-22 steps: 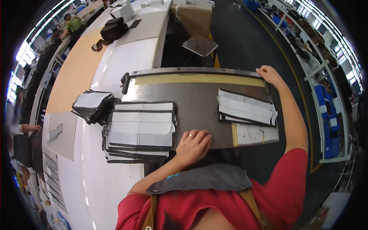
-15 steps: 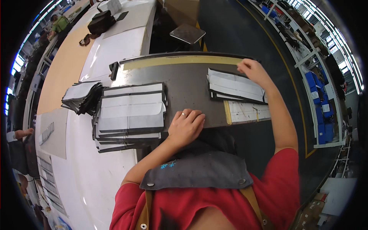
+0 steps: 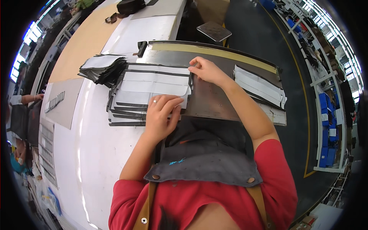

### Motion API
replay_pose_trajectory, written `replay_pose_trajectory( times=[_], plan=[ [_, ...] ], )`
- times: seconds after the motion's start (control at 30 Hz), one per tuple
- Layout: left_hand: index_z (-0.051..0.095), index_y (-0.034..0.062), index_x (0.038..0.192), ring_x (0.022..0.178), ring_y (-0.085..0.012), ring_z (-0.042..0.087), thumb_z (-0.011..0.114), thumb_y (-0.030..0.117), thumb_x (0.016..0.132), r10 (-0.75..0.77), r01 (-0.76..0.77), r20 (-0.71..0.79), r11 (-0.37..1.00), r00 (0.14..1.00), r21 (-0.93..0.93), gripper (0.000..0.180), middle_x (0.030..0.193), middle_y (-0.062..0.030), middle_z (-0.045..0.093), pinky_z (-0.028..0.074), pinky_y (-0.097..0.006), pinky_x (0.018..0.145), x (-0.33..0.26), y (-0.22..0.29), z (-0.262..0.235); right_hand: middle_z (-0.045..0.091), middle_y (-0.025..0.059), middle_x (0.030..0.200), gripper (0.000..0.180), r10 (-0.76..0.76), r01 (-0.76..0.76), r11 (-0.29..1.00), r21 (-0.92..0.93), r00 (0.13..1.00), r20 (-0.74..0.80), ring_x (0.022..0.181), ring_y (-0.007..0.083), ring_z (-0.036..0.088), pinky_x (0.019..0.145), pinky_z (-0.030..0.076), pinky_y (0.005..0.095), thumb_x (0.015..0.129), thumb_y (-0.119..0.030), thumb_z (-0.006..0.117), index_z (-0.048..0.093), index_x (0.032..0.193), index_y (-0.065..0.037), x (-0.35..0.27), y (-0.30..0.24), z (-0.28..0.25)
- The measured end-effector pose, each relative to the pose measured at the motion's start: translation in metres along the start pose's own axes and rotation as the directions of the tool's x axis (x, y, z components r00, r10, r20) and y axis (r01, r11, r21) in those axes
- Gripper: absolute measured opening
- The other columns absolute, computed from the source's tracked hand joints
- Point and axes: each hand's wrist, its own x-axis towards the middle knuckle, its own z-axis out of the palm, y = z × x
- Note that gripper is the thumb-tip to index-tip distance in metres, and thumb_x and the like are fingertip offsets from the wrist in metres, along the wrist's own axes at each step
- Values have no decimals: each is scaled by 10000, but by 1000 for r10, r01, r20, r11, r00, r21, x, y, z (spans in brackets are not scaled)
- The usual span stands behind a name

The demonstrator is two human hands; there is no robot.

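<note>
A stack of flat white panels with black borders lies across the white table and the metal plate. My left hand rests at its near right corner, fingers loosely bent and thumb apart. Close to the far right edge of that stack is my right hand, thumb and index finger curved with a gap between them; the thumb tip is at the panel edge. Whether it touches the edge I cannot tell. Another, smaller pile of white panels with black borders sits on the right part of the metal plate.
A fanned pile of black-and-white pieces lies left of the stack. The metal plate has a yellow strip along its far side. Beyond the floor aisle stands a shelf with blue bins. Another person's arm shows at far left.
My right hand has moved left from the small right-hand pile to the larger stack's edge. My left hand has shifted left from the metal plate onto the stack's near corner. The view has shifted.
</note>
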Motion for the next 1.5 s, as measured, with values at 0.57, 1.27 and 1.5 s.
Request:
replay_pose_trajectory(
  times=[0.57, 1.27, 1.5],
  plan=[
    [635, 87, 991, 904, -234, 531, 688, 158, 750, -84, 57, 258, 992, 963, 110, 256, 991, -29, 601, 365, -378, 796, -29, -27, -1, 557, 79, 862, 138, -429, 451, 889, -76, 766, -479, 737, 163, 546, 661, 441, 272, 859, -73, 521, 632, 921, -18, 6, -39, -9],
    [443, 140, 1317, 1288, -361, 364, 448, 349, 928, -318, 5, 486, 841, 814, 542, 441, 1405, -127, 397, 258, -470, 1078, 118, -167, 61, 569, 138, 1165, 250, -429, 218, 716, -663, 887, -172, 1071, 314, 541, 888, 456, 399, 868, -172, 540, 580, 1069, -29, 28, 72, -55],
    [433, 138, 1313, 1292, -372, 353, 426, 355, 937, -169, -70, 404, 855, 899, 514, 434, 1385, -138, 396, 263, -503, 1056, 111, -177, 77, 505, 145, 1302, 368, -322, 68, 640, -765, 928, -187, 1221, 292, 457, 1023, 368, 385, 925, -217, 478, 498, 1230, -12, 18, 70, -53]
  ],
)
